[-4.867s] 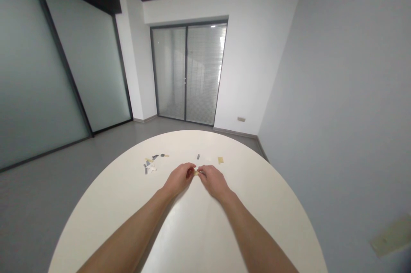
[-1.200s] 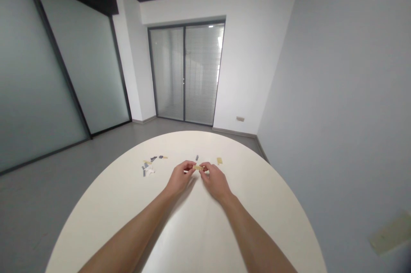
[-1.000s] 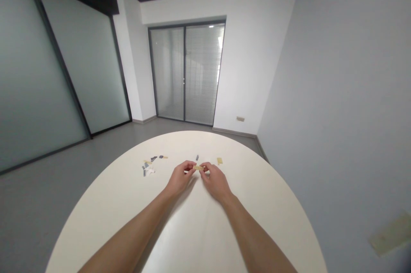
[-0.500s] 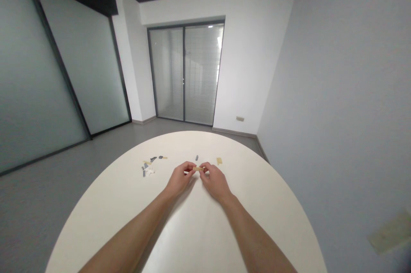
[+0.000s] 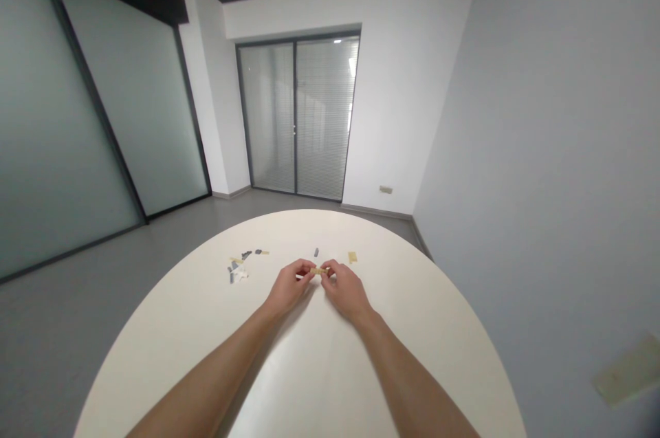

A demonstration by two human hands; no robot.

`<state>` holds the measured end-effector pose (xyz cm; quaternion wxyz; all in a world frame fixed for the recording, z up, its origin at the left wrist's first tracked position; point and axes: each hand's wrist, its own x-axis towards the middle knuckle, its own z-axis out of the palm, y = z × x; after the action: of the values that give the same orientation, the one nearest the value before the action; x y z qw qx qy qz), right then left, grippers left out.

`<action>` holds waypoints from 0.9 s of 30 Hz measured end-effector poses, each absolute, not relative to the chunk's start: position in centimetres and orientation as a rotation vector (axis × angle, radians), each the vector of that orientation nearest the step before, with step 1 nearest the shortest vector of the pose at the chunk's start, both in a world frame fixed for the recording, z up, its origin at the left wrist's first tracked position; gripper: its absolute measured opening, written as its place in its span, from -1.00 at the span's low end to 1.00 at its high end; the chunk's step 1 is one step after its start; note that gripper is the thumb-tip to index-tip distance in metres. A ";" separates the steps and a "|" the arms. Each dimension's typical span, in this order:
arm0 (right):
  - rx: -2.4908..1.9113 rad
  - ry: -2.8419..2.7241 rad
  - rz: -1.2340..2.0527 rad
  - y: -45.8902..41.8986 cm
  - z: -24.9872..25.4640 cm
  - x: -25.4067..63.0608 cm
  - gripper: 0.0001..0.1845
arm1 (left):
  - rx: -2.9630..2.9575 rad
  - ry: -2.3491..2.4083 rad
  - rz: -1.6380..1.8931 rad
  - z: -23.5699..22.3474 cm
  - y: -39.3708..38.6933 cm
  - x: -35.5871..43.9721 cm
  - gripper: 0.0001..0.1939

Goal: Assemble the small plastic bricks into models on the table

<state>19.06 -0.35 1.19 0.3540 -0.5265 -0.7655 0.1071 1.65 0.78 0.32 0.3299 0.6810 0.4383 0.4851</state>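
Left hand [image 5: 289, 287]: closed, I see its fingertips pinching the left end of a flat pale-yellow strip [image 5: 318, 271].
Right hand [image 5: 346, 290]: closed on the strip's right end.
Long axis: across my view, between the hands, neither clearly nearer.
Ahead: a small tan square scrap [image 5: 352, 257], a small grey piece [image 5: 316, 252].
Left of left hand: a cluster of grey, white and yellow scraps [image 5: 237, 271].
Beneath: a round cream table [image 5: 309, 383].

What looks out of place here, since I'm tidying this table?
Grey, white and tan scraps lie strewn like litter on the round white table, left of the tan strip pinched between left hand and right hand.
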 end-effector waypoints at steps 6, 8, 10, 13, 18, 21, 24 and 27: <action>-1.378 -1.985 0.278 -0.5 1.4 19.0 -0.84 | 1.787 1.155 1.258 0.4 0.7 1.6 -0.71; -1.382 -1.984 0.282 -0.5 1.4 19.0 -0.84 | 1.790 1.145 1.255 0.4 0.7 1.6 -0.70; -1.380 -1.984 0.281 -0.5 1.4 19.0 -0.84 | 1.796 1.138 1.253 0.4 0.7 1.6 -0.70; -1.373 -1.988 0.285 -0.5 1.3 19.0 -0.84 | 1.797 1.141 1.258 0.3 0.7 1.7 -0.71; -1.371 -1.993 0.293 -0.5 1.3 19.0 -0.82 | 1.779 1.153 1.260 0.3 0.8 1.7 -0.72; -1.355 -2.001 0.281 -0.5 1.3 19.0 -0.83 | 1.777 1.152 1.265 0.3 0.8 1.7 -0.73; -1.350 -2.003 0.274 -0.5 1.4 19.1 -0.85 | 1.778 1.153 1.272 0.4 0.7 1.6 -0.73; -1.323 -2.011 0.252 -0.5 1.4 19.1 -0.84 | 1.780 1.144 1.274 0.5 0.7 1.6 -0.72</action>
<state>19.09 -0.54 1.42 0.3529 -0.5115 -0.7774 0.0972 1.64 0.73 0.46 0.3298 0.6804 0.4372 0.4870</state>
